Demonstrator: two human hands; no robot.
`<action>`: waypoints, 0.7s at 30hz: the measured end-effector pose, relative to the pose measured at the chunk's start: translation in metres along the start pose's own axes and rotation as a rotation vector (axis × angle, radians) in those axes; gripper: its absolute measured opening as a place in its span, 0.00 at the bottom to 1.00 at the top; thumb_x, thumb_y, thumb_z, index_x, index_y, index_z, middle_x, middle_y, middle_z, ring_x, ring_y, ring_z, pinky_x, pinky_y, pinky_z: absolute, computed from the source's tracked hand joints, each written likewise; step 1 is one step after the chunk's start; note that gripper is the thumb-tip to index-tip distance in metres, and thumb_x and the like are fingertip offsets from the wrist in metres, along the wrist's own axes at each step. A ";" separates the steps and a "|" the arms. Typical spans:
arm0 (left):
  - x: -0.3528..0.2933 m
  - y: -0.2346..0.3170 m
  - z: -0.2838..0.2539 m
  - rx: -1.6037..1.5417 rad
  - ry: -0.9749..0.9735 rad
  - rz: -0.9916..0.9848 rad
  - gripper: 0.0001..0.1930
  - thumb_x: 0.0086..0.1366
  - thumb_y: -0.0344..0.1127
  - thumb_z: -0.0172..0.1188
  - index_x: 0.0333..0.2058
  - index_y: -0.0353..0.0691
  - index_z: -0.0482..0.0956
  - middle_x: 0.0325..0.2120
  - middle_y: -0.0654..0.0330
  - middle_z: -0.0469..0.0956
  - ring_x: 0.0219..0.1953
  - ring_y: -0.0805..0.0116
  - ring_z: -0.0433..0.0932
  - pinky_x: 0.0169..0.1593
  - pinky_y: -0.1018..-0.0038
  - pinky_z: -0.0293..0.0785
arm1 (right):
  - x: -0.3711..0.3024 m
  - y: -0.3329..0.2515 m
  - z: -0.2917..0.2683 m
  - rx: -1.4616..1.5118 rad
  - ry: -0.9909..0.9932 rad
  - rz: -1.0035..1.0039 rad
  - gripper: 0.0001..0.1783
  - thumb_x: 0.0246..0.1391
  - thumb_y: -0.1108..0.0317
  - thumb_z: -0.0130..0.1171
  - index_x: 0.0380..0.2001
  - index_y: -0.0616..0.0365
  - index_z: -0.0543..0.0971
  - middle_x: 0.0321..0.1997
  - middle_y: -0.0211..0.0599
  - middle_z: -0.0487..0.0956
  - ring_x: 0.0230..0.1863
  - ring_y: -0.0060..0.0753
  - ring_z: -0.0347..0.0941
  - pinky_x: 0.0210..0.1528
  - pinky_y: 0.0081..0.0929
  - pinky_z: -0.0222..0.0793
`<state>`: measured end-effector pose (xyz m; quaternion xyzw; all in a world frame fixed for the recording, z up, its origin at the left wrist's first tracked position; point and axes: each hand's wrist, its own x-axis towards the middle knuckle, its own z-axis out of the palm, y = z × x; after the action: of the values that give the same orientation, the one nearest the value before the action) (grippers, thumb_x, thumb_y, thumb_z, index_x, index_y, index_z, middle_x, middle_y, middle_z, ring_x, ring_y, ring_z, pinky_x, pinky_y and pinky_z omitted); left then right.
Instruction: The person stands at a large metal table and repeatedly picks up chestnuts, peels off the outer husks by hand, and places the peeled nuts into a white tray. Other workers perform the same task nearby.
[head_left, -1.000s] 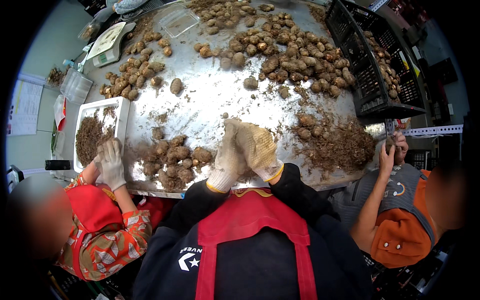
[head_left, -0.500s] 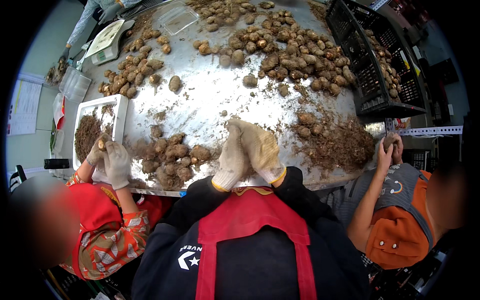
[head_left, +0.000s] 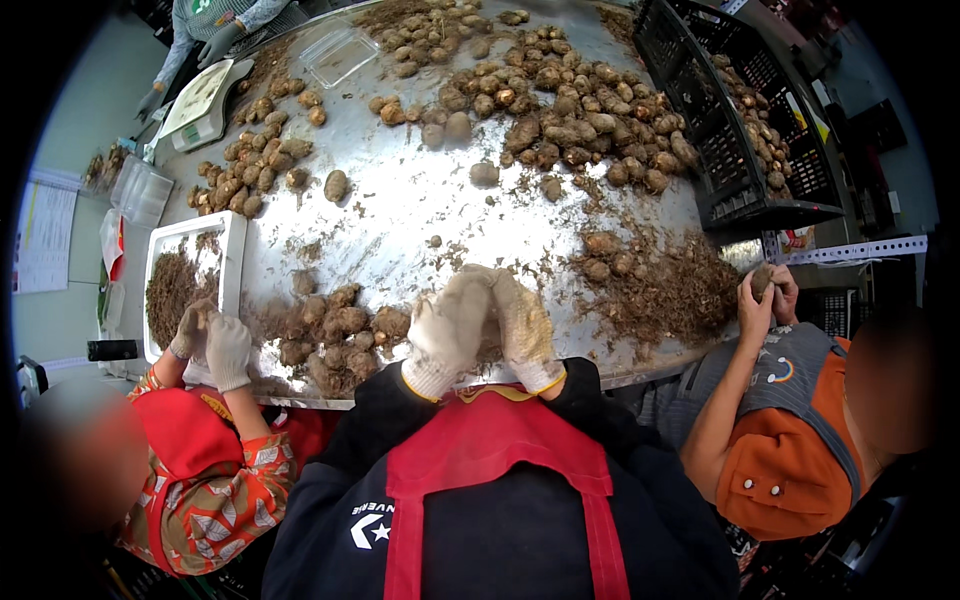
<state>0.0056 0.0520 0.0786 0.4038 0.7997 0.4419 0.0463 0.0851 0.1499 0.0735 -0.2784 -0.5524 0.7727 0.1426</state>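
Both my hands wear off-white knit gloves and meet above the near edge of the metal table. My left hand (head_left: pixel 443 328) is bent with its fingers curled toward the right one. My right hand (head_left: pixel 523 325), stained yellowish on its back, is cupped against it, and the fingertips meet at the far side. Whatever lies between the palms is hidden. Just left of my left hand lies a cluster of brown, soil-covered taro corms (head_left: pixel 345 320). A single small corm (head_left: pixel 435 241) sits beyond my hands.
A large taro pile (head_left: pixel 585 115) spreads behind, beside a black crate (head_left: pixel 700 150). Root debris (head_left: pixel 680 295) lies right. Co-workers' gloved hands (head_left: pixel 228 350) at left and bare hands (head_left: pixel 765 300) at right flank me. A white tray (head_left: pixel 233 262) and scale (head_left: pixel 205 108) stand left.
My hands, pressed palm to palm before, have drawn nearer to me and parted at the wrists; the left fingers are now curled. The view has shifted slightly.
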 end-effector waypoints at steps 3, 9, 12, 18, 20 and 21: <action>0.006 -0.014 0.012 -0.093 0.100 -0.167 0.16 0.69 0.44 0.48 0.43 0.38 0.74 0.19 0.62 0.73 0.21 0.68 0.74 0.28 0.74 0.72 | 0.001 -0.004 -0.001 0.014 -0.001 -0.004 0.33 0.67 0.44 0.35 0.57 0.61 0.71 0.49 0.39 0.78 0.35 0.20 0.67 0.35 0.15 0.61; 0.027 0.016 -0.020 -0.800 -0.262 -0.952 0.14 0.70 0.42 0.50 0.44 0.37 0.74 0.25 0.66 0.72 0.18 0.83 0.66 0.19 0.83 0.61 | -0.003 -0.017 -0.002 0.015 -0.013 0.091 0.33 0.67 0.44 0.33 0.58 0.60 0.71 0.48 0.36 0.79 0.29 0.12 0.64 0.28 0.08 0.57; 0.024 0.025 -0.020 -0.668 -0.193 -0.656 0.13 0.66 0.40 0.53 0.43 0.36 0.74 0.26 0.66 0.74 0.21 0.81 0.69 0.25 0.82 0.66 | 0.001 -0.010 -0.002 -0.109 0.031 -0.039 0.33 0.67 0.45 0.34 0.57 0.61 0.71 0.46 0.36 0.79 0.28 0.12 0.65 0.26 0.08 0.59; 0.029 0.015 -0.011 -0.296 -0.219 -0.573 0.12 0.65 0.38 0.55 0.39 0.34 0.76 0.25 0.60 0.77 0.31 0.73 0.76 0.36 0.76 0.72 | 0.009 -0.006 -0.007 -0.587 0.079 -0.460 0.28 0.68 0.53 0.40 0.56 0.67 0.71 0.46 0.49 0.80 0.44 0.32 0.78 0.43 0.29 0.74; 0.027 -0.007 -0.007 -0.207 -0.274 -0.294 0.12 0.66 0.38 0.53 0.37 0.34 0.75 0.22 0.61 0.75 0.26 0.74 0.74 0.31 0.77 0.71 | 0.008 -0.009 -0.011 -0.879 0.141 -0.550 0.28 0.68 0.53 0.38 0.56 0.69 0.70 0.50 0.54 0.78 0.50 0.38 0.76 0.50 0.30 0.71; 0.029 -0.015 -0.006 -0.159 -0.302 -0.156 0.12 0.67 0.38 0.53 0.37 0.34 0.75 0.21 0.62 0.74 0.24 0.74 0.73 0.29 0.77 0.70 | 0.008 -0.010 -0.012 -0.910 0.138 -0.565 0.29 0.69 0.53 0.37 0.57 0.69 0.69 0.51 0.55 0.77 0.52 0.39 0.75 0.52 0.31 0.70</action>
<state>-0.0253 0.0633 0.0792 0.3975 0.7750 0.4330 0.2318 0.0849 0.1675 0.0779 -0.2028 -0.8741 0.3666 0.2459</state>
